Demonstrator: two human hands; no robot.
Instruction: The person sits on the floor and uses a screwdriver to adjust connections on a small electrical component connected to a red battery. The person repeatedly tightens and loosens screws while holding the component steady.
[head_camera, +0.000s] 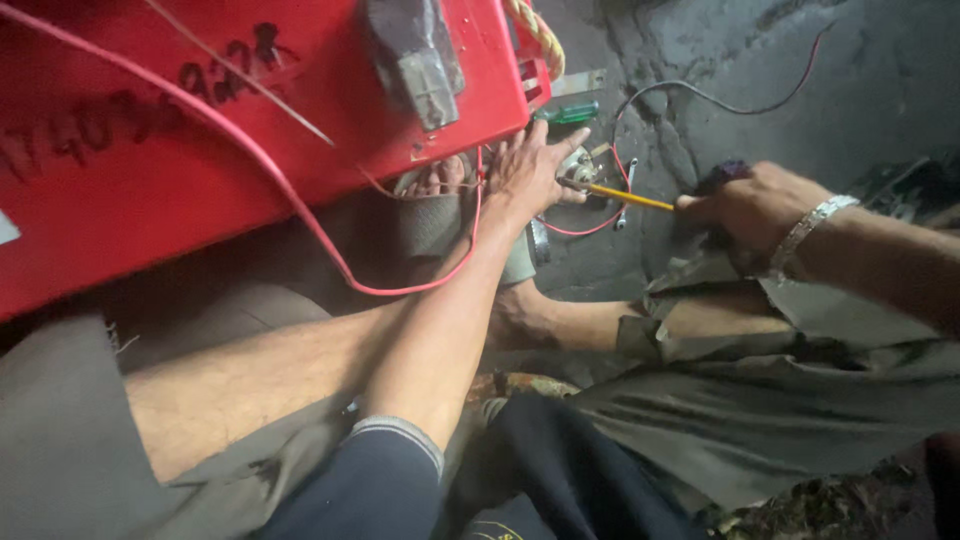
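My left hand (528, 172) reaches forward under the edge of a red metal box (200, 120) and holds a small round metal part (580, 163) on the floor. My right hand (745, 212), a silver bracelet on its wrist, grips the dark handle of a screwdriver. Its yellow shaft (618, 196) points left, and the tip meets the metal part beside my left thumb. Thin red wires (600, 222) loop around the part.
A green-handled screwdriver (570, 112) lies on the grey concrete floor behind the part. A long red cable (300, 205) hangs from the box across my bare legs. A yellow rope (540, 35) and a black wire (700, 95) lie at the top.
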